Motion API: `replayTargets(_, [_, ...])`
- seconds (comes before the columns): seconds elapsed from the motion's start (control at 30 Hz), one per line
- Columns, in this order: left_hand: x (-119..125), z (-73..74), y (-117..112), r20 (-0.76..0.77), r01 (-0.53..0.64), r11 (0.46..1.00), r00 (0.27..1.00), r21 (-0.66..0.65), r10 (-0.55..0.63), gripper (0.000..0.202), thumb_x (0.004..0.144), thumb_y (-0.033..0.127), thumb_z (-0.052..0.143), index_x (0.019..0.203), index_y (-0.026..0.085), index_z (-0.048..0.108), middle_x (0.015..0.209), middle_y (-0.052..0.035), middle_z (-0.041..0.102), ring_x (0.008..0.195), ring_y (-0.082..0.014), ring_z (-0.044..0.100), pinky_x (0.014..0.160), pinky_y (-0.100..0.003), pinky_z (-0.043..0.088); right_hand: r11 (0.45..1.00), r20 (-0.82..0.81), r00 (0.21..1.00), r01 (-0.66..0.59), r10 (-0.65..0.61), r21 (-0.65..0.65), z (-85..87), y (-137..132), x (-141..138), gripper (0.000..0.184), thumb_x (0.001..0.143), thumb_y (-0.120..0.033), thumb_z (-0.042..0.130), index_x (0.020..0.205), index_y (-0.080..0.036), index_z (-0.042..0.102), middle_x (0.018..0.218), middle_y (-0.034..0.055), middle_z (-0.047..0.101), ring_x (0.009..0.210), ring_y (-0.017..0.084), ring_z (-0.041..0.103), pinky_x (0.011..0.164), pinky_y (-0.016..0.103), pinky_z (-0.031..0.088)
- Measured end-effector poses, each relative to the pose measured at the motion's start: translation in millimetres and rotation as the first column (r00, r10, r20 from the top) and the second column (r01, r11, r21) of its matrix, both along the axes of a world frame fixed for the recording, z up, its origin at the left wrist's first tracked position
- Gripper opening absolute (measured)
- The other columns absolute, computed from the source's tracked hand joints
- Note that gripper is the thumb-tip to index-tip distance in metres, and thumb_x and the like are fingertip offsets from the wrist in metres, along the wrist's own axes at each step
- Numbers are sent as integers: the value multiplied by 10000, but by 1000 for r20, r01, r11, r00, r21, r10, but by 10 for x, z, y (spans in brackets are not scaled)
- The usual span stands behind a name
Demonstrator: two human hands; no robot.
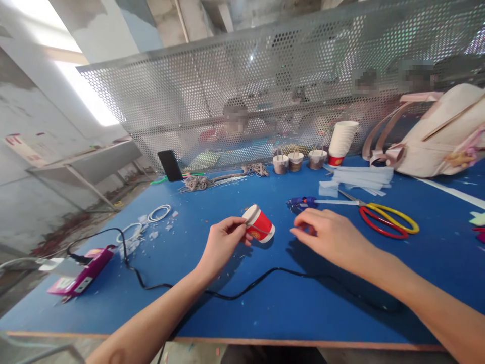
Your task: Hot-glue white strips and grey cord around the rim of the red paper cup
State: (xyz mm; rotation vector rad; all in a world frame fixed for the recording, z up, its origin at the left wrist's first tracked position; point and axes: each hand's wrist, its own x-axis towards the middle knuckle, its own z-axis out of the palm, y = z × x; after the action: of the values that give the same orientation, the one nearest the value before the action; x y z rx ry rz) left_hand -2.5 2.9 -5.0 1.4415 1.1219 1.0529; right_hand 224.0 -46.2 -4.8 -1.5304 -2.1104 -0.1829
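Observation:
A red and white paper cup is tilted on its side in my left hand, pinched at one end between thumb and fingers. A thin grey cord runs across the cup's side. My right hand hovers to the right of the cup, thumb and forefinger apart, with nothing visible in it. Just beyond the right hand lies a blue glue gun with a pale glue stick. Scissors with red and yellow handles rest to its right.
A pink power strip feeds a black cable across the blue table. White rings, grey cord, a phone, small tubs, stacked cups, white strips and a bag stand farther back.

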Motion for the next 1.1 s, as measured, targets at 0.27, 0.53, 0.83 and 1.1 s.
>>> replayTargets(0.27, [-2,26,-43,49,56,995,997,-86,-52,159,718,236,625,801,106,664,543,-12,663,477,-119,598,543,-242,496,945,127,977,-199,170,261,-105,227,-546,203,881,-205,519,708,-155,611,684,35,613,653,168,525,628,303,305])
replayTargets(0.53, [4,16,-50,15,134,985,991,-108,-133,163,740,216,594,797,111,705,540,-17,649,463,-108,570,518,-224,481,925,68,980,-197,185,325,-88,291,-548,247,856,-143,473,626,-167,561,606,7,591,597,138,494,642,287,292])
replayTargets(0.83, [18,21,-73,-38,166,980,985,-106,-171,205,682,140,563,810,124,722,564,-12,654,481,-111,567,526,-222,481,930,17,988,-148,151,336,-35,313,-520,234,838,-132,479,618,-177,544,598,2,596,596,133,519,641,287,291])
replayTargets(1.1, [43,28,-94,-45,99,992,994,-81,-103,131,706,197,598,757,122,692,533,-7,636,451,-103,548,505,-221,468,934,8,987,-157,163,321,-31,228,-512,230,828,-119,475,613,-174,535,606,5,603,582,129,505,647,282,298])
